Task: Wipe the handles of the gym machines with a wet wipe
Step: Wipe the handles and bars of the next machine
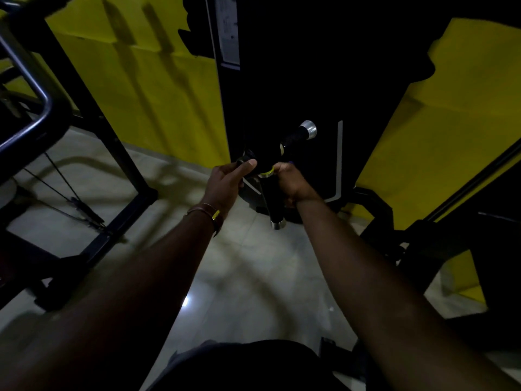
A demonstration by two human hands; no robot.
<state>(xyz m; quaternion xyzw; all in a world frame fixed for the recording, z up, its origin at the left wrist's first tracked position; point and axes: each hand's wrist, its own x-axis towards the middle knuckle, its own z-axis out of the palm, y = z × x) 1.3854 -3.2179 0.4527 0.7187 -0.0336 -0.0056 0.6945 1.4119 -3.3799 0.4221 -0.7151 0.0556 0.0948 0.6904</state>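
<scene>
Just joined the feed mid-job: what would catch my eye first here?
Both hands meet at centre frame on a black machine handle with silver end caps: the left hand grips near its top and the right hand wraps its shaft. Behind rises the dark machine column, flanked by bright yellow wall. No wipe is discernible.

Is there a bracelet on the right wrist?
No, the bracelet sits on the left wrist, behind the left hand; the right wrist is bare.

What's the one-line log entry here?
left hand: grips dark part | right hand: grips black handle | wipe: not visible
</scene>
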